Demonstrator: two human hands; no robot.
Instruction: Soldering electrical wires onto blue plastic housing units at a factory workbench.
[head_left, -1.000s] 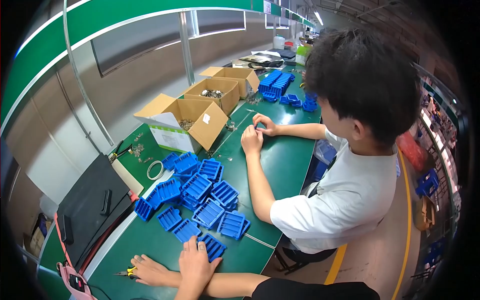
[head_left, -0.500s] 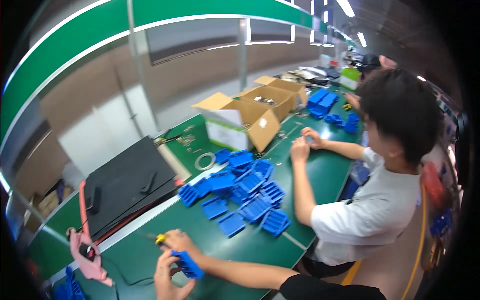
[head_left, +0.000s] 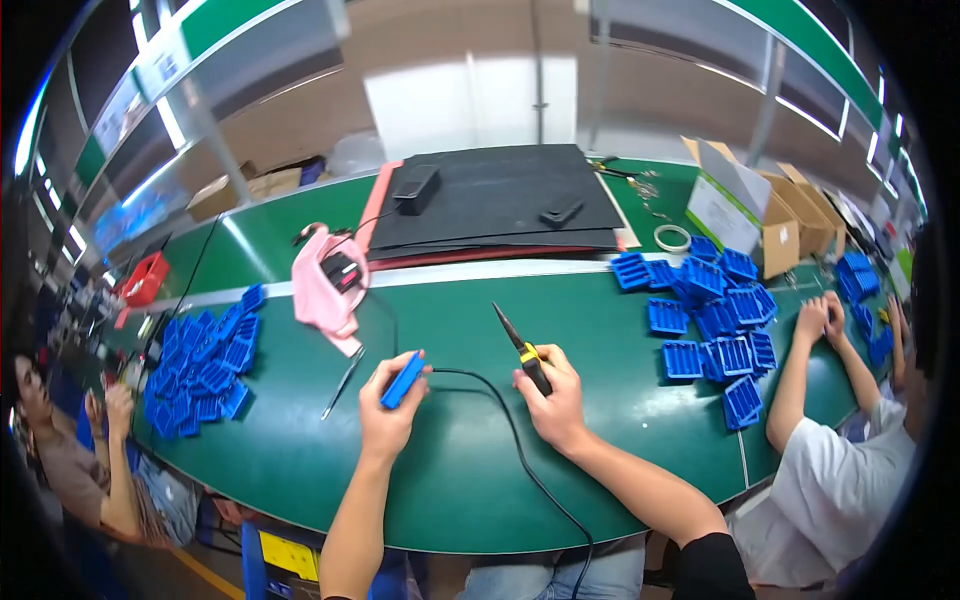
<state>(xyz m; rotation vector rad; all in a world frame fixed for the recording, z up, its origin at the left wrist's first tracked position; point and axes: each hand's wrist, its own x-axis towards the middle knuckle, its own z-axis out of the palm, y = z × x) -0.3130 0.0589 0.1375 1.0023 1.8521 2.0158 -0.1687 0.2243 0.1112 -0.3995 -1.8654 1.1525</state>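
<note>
My left hand (head_left: 388, 408) is closed round a small blue plastic compartment tray (head_left: 404, 380), turned edge-on. In my right hand (head_left: 556, 402) is a pair of needle-nose pliers (head_left: 522, 347) with yellow and black handles, its long dark tip pointing up and away to the left. The two hands are apart, above the green table (head_left: 470, 470). To the right lies a pile of blue slotted trays (head_left: 715, 310); a second pile of blue trays (head_left: 205, 365) is at the left. Tweezers (head_left: 343, 384) lie beside my left hand.
A black cable (head_left: 515, 430) crosses the table between my forearms. Behind are a pink cloth pouch (head_left: 322, 285), black sheets (head_left: 500, 200), a tape roll (head_left: 672, 238) and an open carton (head_left: 728, 205). Co-workers sit at right (head_left: 840, 480) and left (head_left: 75, 450).
The view has swung left from the right-hand co-worker, bringing the left pile and left co-worker in. My hands have moved apart; the tray and pliers stay held.
</note>
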